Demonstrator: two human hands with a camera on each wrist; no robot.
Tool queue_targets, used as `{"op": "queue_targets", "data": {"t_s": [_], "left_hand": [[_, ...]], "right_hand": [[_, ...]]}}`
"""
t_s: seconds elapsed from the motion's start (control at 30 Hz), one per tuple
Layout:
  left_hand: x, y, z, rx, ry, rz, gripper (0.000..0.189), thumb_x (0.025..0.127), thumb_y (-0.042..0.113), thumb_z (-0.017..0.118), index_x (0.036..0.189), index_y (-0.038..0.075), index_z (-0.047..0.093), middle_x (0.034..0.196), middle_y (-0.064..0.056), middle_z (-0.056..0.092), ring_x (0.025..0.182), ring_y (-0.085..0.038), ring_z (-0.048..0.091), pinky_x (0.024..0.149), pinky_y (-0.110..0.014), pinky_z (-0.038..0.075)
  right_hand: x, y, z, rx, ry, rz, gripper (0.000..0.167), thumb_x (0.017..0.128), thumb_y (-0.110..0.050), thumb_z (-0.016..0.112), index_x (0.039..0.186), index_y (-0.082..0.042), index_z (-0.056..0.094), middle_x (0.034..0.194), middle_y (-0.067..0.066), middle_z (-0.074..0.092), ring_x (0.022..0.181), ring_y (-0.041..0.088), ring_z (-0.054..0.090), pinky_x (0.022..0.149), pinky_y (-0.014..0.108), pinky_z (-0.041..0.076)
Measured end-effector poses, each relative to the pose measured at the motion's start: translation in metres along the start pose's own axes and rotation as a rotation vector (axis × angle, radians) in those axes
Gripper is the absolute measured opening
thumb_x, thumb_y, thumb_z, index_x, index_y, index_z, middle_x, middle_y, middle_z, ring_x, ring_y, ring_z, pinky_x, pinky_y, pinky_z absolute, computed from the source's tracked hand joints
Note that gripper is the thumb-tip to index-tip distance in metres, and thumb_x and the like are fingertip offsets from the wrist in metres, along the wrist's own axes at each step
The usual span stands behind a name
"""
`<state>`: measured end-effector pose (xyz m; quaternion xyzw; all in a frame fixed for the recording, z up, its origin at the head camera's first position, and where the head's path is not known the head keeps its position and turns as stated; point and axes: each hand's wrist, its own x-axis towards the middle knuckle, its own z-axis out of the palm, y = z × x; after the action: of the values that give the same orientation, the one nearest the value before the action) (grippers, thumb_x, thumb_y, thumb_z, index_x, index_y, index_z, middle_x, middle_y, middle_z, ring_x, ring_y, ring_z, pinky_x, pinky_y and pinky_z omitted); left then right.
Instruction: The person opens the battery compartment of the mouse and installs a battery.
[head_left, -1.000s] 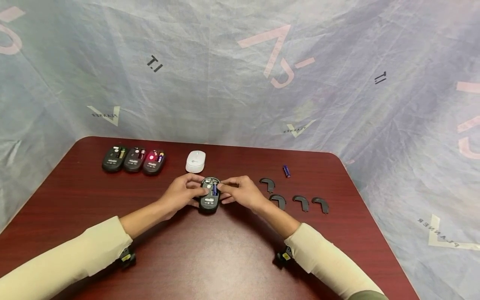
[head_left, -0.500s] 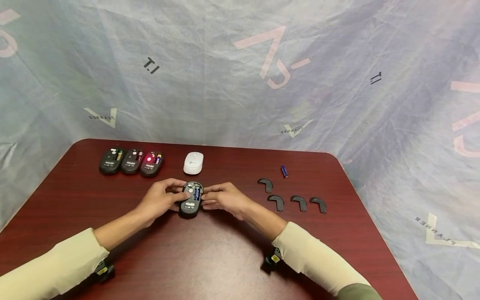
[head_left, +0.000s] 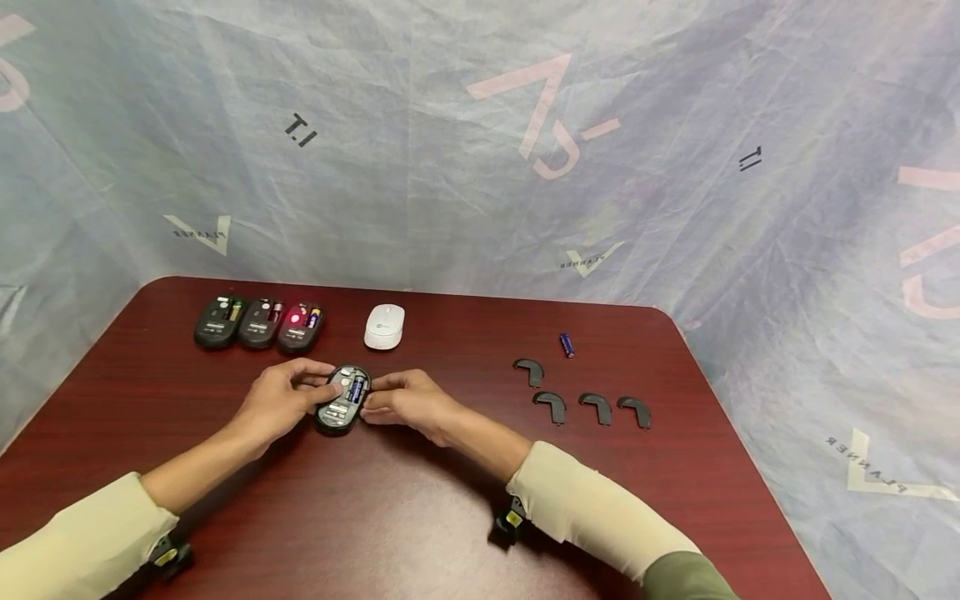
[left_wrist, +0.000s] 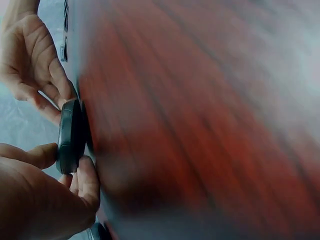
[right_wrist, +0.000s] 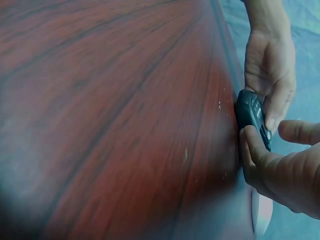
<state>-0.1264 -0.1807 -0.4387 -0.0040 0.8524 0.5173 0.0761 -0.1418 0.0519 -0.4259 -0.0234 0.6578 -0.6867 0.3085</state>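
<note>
An upside-down black computer mouse (head_left: 335, 414) lies between my hands, its battery bay uncovered. Inside the bay sits a blue battery (head_left: 357, 390). My left hand (head_left: 279, 400) grips the mouse's left side, thumb on the upturned underside and fingers beneath, as the left wrist view shows on the mouse (left_wrist: 71, 137). On the opposite side, my right hand (head_left: 415, 406) touches the mouse's edge with its fingers. In the right wrist view the thumb of the right hand (right_wrist: 287, 172) stands apart from the mouse (right_wrist: 248, 111).
Three upturned black mice (head_left: 258, 325) with batteries stand at the back left; the rightmost glows red. A white mouse (head_left: 385, 327) stands behind my hands. To the right lie several black battery covers (head_left: 596, 407) and a loose blue battery (head_left: 567, 345). A cloth backdrop (head_left: 420, 167) surrounds the table (head_left: 465, 333).
Both hands have moved left with the black mouse, which now tilts to the right at its far end. The right thumb has come off the blue battery in the bay.
</note>
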Motion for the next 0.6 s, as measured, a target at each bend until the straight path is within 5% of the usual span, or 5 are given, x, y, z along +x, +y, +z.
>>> {"op": "queue_targets", "data": {"t_s": [0.6], "left_hand": [[-0.009,-0.022,-0.051,0.118,0.048,-0.057,0.056,0.108,0.031,0.079,0.145,-0.009,0.067,0.133,-0.026,0.077,0.089,-0.007,0.073,0.072,-0.021,0.060]], "right_hand": [[0.025,-0.005,0.048,0.037,-0.035,0.014,0.055,0.101,0.016,0.061,0.155,0.015,0.054,0.125,0.017,0.073,0.132,0.044,0.076,0.109,0.042,0.067]]}}
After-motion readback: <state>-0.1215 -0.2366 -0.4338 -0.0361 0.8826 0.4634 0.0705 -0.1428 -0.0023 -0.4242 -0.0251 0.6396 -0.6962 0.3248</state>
